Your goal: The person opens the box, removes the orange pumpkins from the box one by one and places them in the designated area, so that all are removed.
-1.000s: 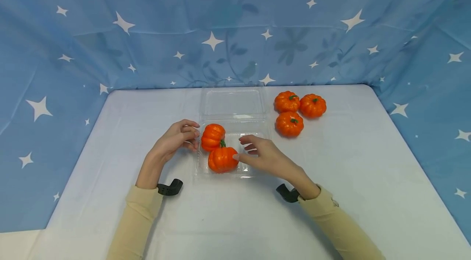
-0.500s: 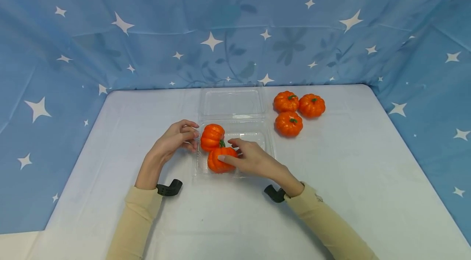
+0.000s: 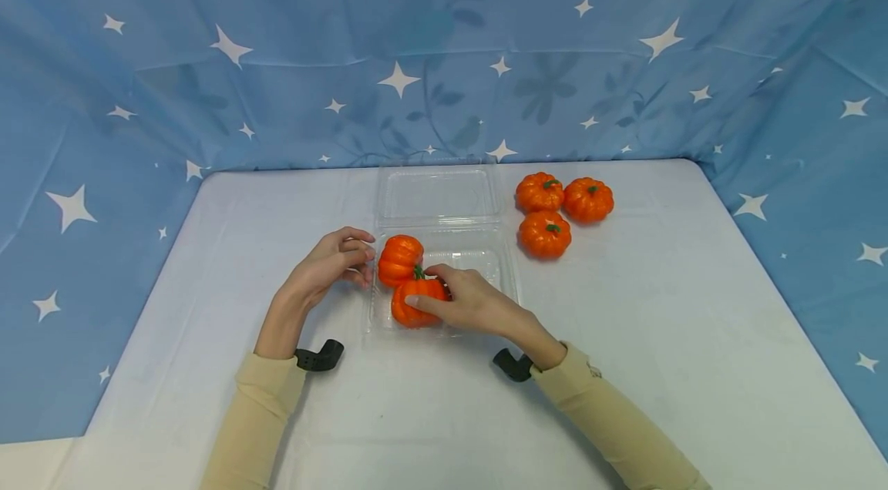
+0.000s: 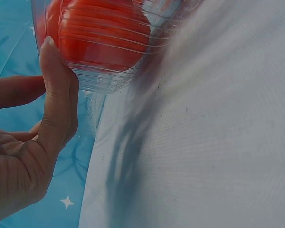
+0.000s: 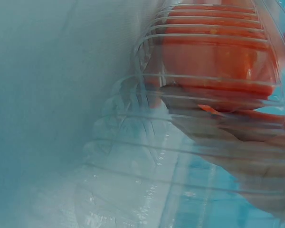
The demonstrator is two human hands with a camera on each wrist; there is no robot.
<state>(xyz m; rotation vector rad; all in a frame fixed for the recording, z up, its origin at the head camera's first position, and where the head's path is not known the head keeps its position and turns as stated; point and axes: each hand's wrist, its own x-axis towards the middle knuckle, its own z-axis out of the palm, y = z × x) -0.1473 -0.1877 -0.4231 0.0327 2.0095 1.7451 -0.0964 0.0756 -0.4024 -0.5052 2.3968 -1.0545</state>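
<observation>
A clear plastic clamshell box (image 3: 501, 259) lies open with its lid folded back. In its left half sit two orange toy pumpkins: a rear pumpkin (image 3: 399, 260) and a front pumpkin (image 3: 411, 314), their green stems meeting. My right hand (image 3: 472, 301) grips the front pumpkin, thumb on its near side and fingers round its far right side. Through the box wall in the right wrist view, those fingers (image 5: 194, 114) show under the orange pumpkin (image 5: 213, 61). My left hand (image 3: 329, 263) is at the box's left wall, fingers loosely bent, with a fingertip right at the plastic in the left wrist view.
Three more orange pumpkins stand in a cluster to the right of the lid: a left one (image 3: 539, 192), a right one (image 3: 588, 199) and a near one (image 3: 545, 234). A white cloth (image 3: 659, 305) covers the table. Blue star-printed curtain (image 3: 291, 35) hangs behind.
My right hand has moved left and taken hold of the front pumpkin, which stays in the same spot. My left hand has kept its place beside the box.
</observation>
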